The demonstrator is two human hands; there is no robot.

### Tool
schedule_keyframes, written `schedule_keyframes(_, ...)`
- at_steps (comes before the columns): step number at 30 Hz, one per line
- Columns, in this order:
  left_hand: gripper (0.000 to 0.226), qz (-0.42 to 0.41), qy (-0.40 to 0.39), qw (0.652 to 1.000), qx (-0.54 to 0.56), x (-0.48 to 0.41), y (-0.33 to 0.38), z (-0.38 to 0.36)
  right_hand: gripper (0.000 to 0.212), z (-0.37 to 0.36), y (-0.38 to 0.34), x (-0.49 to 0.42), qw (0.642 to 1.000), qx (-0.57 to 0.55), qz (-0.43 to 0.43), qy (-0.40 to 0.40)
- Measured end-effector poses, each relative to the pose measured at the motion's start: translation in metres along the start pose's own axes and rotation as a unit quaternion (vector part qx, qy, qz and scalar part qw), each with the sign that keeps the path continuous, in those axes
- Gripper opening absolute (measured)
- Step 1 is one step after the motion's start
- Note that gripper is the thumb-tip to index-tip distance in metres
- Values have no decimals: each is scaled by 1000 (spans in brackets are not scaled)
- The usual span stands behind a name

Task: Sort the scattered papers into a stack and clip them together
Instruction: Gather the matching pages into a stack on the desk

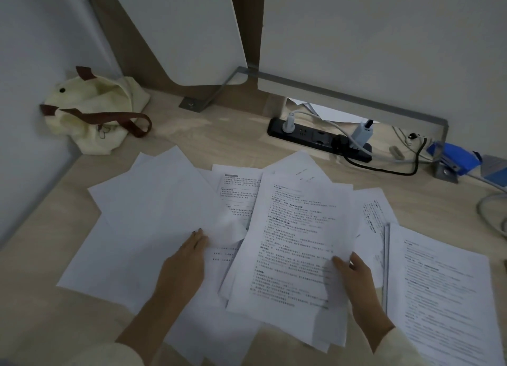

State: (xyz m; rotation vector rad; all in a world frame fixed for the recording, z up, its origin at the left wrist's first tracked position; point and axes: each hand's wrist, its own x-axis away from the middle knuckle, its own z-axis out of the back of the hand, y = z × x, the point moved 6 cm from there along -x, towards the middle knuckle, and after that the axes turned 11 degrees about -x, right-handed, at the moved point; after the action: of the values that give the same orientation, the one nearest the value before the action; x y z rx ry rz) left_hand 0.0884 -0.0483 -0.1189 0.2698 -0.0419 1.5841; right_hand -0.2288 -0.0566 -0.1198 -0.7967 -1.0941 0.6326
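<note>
Several white sheets lie scattered and overlapping across the wooden desk (225, 135). Blank sheets (153, 201) fan out on the left; printed pages lie in the middle and right. My right hand (356, 277) grips the right edge of a printed sheet (296, 245), thumb on top, lifting it slightly above the pile. My left hand (186, 258) lies with fingers together at the curled edge of a blank sheet (227, 225); whether it grips it I cannot tell. Another printed page (444, 297) lies at the far right. No clip is visible.
A cream cloth bag (93, 110) with brown handles sits in the back left corner. A black power strip (318, 137) with plugs and cables runs along the back. A blue object (452, 159) rests at the back right beside a metal bracket.
</note>
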Motion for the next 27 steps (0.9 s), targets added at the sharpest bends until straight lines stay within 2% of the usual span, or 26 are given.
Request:
schedule_keyframes(1,41,45,7,998,45,1,-5,9,14,-1,-1,-1,1000,6,0,-4)
schedule_keyframes(3,38,116,13,990,73,3,-15,27,17,-3,-2,-2,999,30,-1,-15)
schedule_keyframes(6,39,158,19,979,129,2,-26,59,23,-11,-2,-1,998,58,-2,-34)
schedule_keyframes(9,40,120,32,971,202,1,-23,97,46,-16,-8,1,997,81,8,-18)
schedule_keyframes(11,31,66,25,960,271,2,-12,126,62,-22,-28,5,990,128,58,-18)
schedule_keyframes(12,24,38,8,951,305,2,-5,140,67,-29,-44,10,987,129,90,-43)
schedule_keyframes(14,28,-7,-48,927,372,4,10,166,77,-47,-85,29,975,85,151,-141)
schedule_keyframes(16,28,-41,-100,904,414,7,22,188,83,-63,-133,53,949,69,209,-227)
schedule_keyframes(18,25,-62,-122,896,423,8,30,206,76,-68,-174,70,923,90,269,-261)
schedule_keyframes(21,25,-64,-116,892,432,7,35,228,37,-63,-207,86,898,140,313,-276)
schedule_keyframes(22,25,-63,-109,891,436,6,35,233,31,-60,-210,88,896,138,310,-286)
schedule_keyframes(24,22,-51,-72,882,463,2,32,240,34,-51,-209,84,910,107,288,-278)
schedule_keyframes(27,17,19,43,836,547,-6,15,236,47,-26,-189,57,964,14,208,-164)
